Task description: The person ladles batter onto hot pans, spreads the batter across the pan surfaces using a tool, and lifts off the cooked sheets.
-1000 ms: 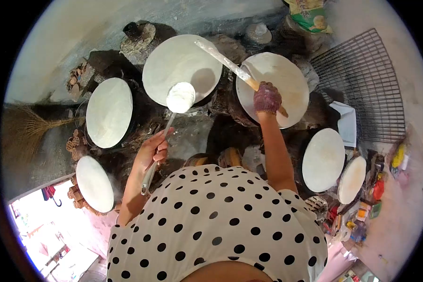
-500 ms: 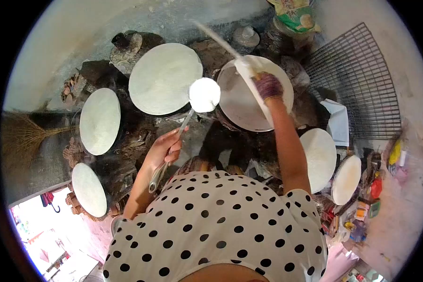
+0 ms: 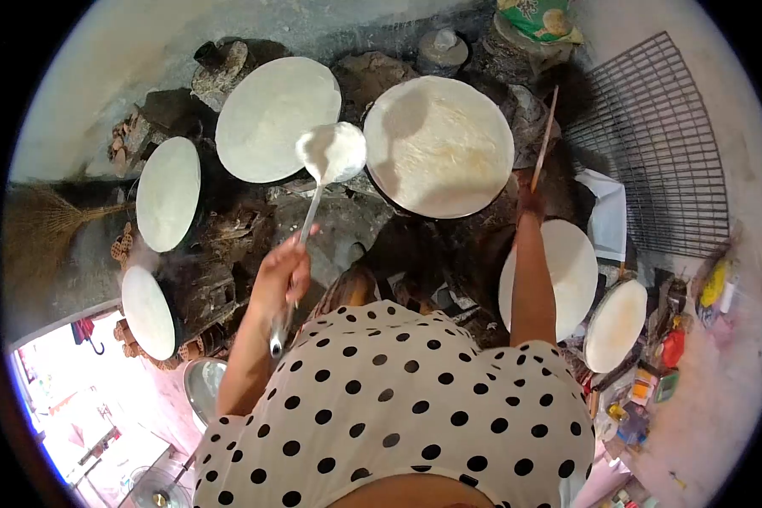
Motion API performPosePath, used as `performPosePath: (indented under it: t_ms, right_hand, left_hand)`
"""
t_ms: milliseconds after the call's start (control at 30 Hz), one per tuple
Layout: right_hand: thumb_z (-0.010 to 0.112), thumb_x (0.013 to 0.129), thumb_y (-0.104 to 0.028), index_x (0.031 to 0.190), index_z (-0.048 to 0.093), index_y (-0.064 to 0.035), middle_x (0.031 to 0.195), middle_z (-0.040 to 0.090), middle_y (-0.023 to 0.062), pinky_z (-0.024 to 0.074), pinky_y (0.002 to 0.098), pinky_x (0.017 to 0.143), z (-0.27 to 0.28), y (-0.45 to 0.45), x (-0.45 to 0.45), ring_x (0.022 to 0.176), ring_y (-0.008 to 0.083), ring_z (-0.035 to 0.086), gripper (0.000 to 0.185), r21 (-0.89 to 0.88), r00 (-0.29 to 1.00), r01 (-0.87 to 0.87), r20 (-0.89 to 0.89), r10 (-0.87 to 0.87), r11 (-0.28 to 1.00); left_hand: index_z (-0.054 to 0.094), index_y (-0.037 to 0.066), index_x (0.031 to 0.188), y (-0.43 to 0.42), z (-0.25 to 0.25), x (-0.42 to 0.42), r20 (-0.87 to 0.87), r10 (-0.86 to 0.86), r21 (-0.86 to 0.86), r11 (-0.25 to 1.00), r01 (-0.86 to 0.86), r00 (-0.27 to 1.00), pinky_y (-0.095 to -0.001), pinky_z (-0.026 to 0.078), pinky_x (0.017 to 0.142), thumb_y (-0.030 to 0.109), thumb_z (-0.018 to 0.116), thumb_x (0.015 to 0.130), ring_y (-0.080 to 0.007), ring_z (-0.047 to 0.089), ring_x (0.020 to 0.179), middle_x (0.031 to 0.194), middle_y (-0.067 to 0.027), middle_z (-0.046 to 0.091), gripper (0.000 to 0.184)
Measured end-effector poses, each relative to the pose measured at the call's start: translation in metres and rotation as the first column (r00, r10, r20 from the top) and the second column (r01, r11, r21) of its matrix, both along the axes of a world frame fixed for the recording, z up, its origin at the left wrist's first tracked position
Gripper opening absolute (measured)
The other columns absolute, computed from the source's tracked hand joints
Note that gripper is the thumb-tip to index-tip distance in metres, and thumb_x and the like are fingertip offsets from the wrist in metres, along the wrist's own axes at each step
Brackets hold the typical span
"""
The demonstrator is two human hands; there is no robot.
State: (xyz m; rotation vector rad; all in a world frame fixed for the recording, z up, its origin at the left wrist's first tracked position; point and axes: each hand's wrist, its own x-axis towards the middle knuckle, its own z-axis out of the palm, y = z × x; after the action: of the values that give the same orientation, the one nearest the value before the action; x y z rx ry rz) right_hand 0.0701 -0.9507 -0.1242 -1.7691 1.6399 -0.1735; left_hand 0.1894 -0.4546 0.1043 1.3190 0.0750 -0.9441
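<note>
My left hand (image 3: 281,275) is wrapped round the handle of a ladle (image 3: 331,153), whose bowl is coated with white batter. The bowl hangs between two large round griddles. The back left griddle (image 3: 277,118) carries a smooth pale layer. On the back middle griddle (image 3: 440,148) lies a wrinkled, off-white sheet with a shadow on its left. At the right, my right hand (image 3: 529,199), in a dark glove, grips a long thin stick (image 3: 546,135) pointing away from me. That hand is above the near edge of the right griddle (image 3: 554,271).
More pale-covered griddles stand at the left (image 3: 168,195), the lower left (image 3: 148,313) and the far right (image 3: 615,326). A wire rack (image 3: 660,144) leans on the right wall beside a white container (image 3: 604,216). A straw broom (image 3: 55,224) lies far left.
My right hand has moved right with the stick, off the back middle griddle, which now shows a wrinkled sheet. The ladle has shifted left, and the batter mound in it looks smaller.
</note>
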Motion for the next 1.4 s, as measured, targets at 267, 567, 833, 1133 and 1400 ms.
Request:
performPosePath:
  t_ms: [267,567,833,1133,1400]
  right_hand:
    - [0.052,0.092,-0.036,0.112,0.06,-0.0123,0.081,0.067,0.0089,0.0523,0.0345,0.057,-0.121,-0.105,0.073,0.066,0.0194,0.064,0.032,0.05,0.554,-0.663,-0.638,0.534,0.747]
    - [0.069,0.075,-0.049,0.116,0.064,-0.0027,0.118,0.061,0.0222,0.0471,0.0466,0.088,0.019,-0.051,0.102,0.104,0.0353,0.06,0.062,0.159,0.991,-0.082,-0.094,0.098,0.984]
    - [0.066,0.079,-0.049,0.115,0.064,-0.0035,0.113,0.064,0.0202,0.0479,0.044,0.086,0.026,-0.076,0.118,0.101,0.0326,0.062,0.058,0.1,0.973,-0.206,-0.087,0.215,0.973]
    - [0.062,0.082,-0.049,0.114,0.065,-0.0045,0.107,0.066,0.0178,0.0488,0.0411,0.084,0.051,-0.065,0.132,0.096,0.0295,0.063,0.055,0.062,0.935,-0.337,-0.098,0.342,0.94]
    - [0.06,0.082,-0.055,0.113,0.064,-0.0035,0.106,0.065,0.0217,0.0473,0.0431,0.087,0.139,0.032,0.119,0.099,0.0344,0.062,0.061,-0.409,0.736,-0.677,-0.346,0.582,0.612]
  left_hand:
    - [0.041,0.002,0.137,-0.006,0.021,-0.018,0.215,0.089,-0.002,0.996,-0.09,0.973,-0.0188,0.025,0.035,0.018,0.042,0.101,-0.0039,0.032,0.039,0.058,0.0045,0.036,0.04]
    - [0.041,0.004,0.137,-0.018,-0.018,0.006,-0.42,0.158,-0.141,0.961,-0.237,0.894,-0.0178,0.025,0.037,0.015,0.04,0.101,-0.0032,0.03,0.042,0.065,0.004,0.034,0.037]
    - [0.04,0.004,0.137,-0.001,-0.012,0.031,-0.317,0.212,-0.013,0.974,-0.228,0.924,-0.0182,0.025,0.038,0.015,0.04,0.101,-0.0035,0.03,0.042,0.065,0.0044,0.033,0.038]
    - [0.043,0.003,0.133,0.013,-0.013,0.051,-0.347,0.192,-0.051,0.974,-0.223,0.918,-0.0178,0.024,0.038,0.016,0.04,0.101,-0.0027,0.03,0.043,0.065,0.005,0.033,0.034]
    - [0.043,0.002,0.134,0.023,-0.017,0.056,-0.362,0.232,-0.08,0.957,-0.278,0.903,-0.0174,0.028,0.035,0.014,0.038,0.102,-0.0008,0.034,0.041,0.063,0.0063,0.037,0.035]
